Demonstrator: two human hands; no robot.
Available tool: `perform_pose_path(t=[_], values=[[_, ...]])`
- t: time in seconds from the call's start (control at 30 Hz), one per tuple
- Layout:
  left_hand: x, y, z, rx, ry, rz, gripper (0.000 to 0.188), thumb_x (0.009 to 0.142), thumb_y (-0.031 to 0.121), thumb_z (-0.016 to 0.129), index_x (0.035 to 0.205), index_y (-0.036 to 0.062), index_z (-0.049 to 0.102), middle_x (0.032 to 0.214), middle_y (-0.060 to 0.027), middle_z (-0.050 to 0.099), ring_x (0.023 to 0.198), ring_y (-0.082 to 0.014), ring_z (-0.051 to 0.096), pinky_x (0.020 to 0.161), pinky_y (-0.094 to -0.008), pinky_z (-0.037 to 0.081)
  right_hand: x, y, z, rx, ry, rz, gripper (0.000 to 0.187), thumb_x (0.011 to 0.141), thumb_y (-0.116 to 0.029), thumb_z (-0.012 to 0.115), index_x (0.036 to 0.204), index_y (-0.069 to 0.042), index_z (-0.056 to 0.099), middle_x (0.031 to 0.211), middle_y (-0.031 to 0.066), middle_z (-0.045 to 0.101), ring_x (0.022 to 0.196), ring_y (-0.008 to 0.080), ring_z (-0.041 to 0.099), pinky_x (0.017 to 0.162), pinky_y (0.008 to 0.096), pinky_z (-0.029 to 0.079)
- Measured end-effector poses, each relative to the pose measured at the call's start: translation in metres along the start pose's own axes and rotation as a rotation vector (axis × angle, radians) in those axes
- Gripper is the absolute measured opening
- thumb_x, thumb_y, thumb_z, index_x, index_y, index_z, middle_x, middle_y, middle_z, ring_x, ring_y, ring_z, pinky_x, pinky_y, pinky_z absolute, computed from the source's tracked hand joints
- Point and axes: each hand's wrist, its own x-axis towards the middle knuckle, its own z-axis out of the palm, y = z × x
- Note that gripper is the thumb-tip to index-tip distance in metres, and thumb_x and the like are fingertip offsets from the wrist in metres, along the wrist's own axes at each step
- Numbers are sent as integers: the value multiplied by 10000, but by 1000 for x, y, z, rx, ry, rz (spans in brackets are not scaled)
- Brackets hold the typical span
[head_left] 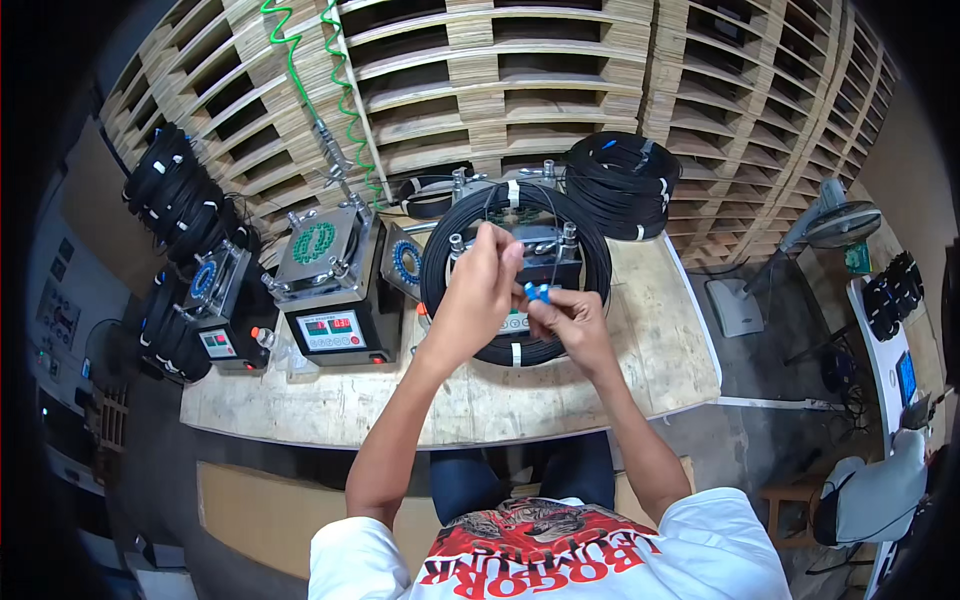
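Both my hands are raised over a large coil of black cable (597, 255) that leans against or rests over a machine on the table. Pinched in the fingers of my right hand (575, 322) are small blue fibre-optic connectors (537, 292) on thin black cable ends. My left hand (484, 280) is just left of them, its thumb and fingers drawn together. Whatever its fingertips hold is hidden and slightly blurred. Through the coil's middle, part of the machine and its panel shows behind my hands.
On the wooden table (480, 410), two polishing machines stand left: one with a green ring holder (313, 242), one with a blue ring (203, 279). A small bottle (262, 337) sits between them. More black cable coils (622, 185) lie back right. Behind are stacked pallets (500, 70); a fan (843, 224) stands right.
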Motion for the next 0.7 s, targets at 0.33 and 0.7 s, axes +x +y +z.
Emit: perform_pose_path(t=[0.33,0.7], values=[[-17,-32,27,-767,28,-112,248,1046,244,523,1046,-4,516,948,-84,618,815,-150,688,657,-284,583,3,-7,-14,227,-7,-43,204,940,-135,680,1046,36,712,787,75,692,670,112,632,573,225,492],[-99,-157,-50,-877,751,-273,222,1032,267,556,994,49,561,757,-41,622,505,-111,577,434,-241,442,5,-1,-32,126,36,-20,234,946,-124,674,1069,75,664,826,106,684,668,174,645,608,279,534]])
